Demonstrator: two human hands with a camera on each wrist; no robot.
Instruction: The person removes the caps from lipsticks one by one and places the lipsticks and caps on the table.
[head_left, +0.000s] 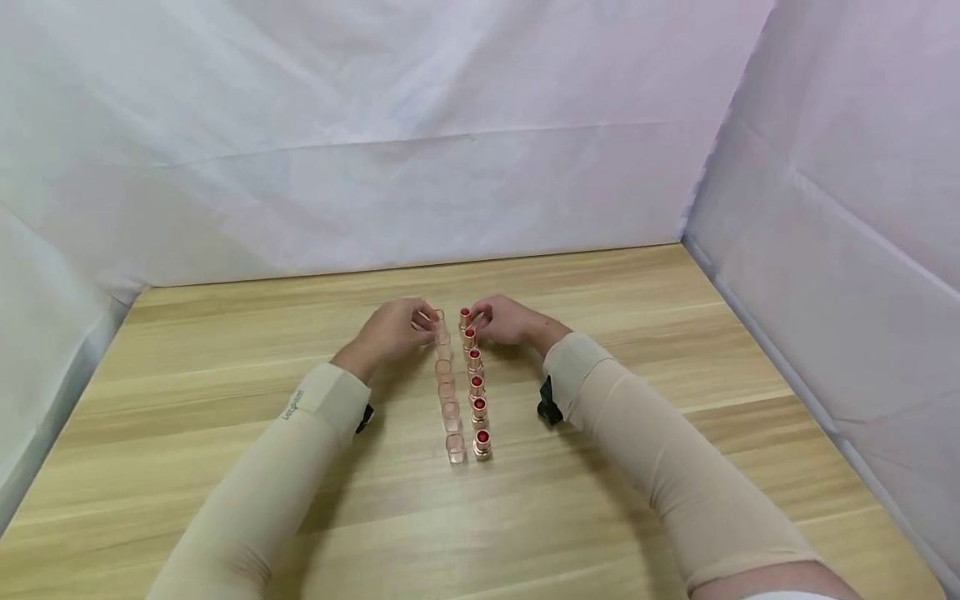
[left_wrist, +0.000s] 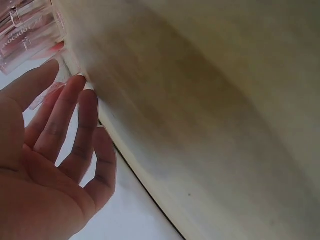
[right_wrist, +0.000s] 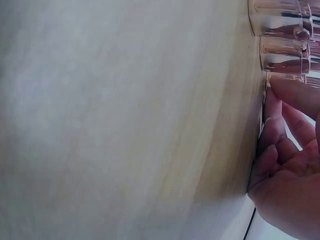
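Two lines of small cosmetics run away from me on the table. The right line is several upright open lipsticks [head_left: 479, 408] with red tips and rose-gold bases; the left is several clear pinkish lipstick caps [head_left: 451, 415]. At the far end of the cap line, my left hand [head_left: 397, 327] pinches the last clear cap [left_wrist: 64, 70] between thumb and fingers, the other fingers spread. My right hand [head_left: 510, 320] reaches in from the right, thumb and forefinger pinching the farthest lipstick [head_left: 465, 317] low at its base. Its other fingers curl against the tabletop.
The wood-grain table [head_left: 225, 375] ends at a back edge just beyond the hands. White cloth [head_left: 420, 192] hangs behind it and along both sides. Dark wrist mounts [head_left: 550, 404] sit under the beige sleeves, beside the two lines.
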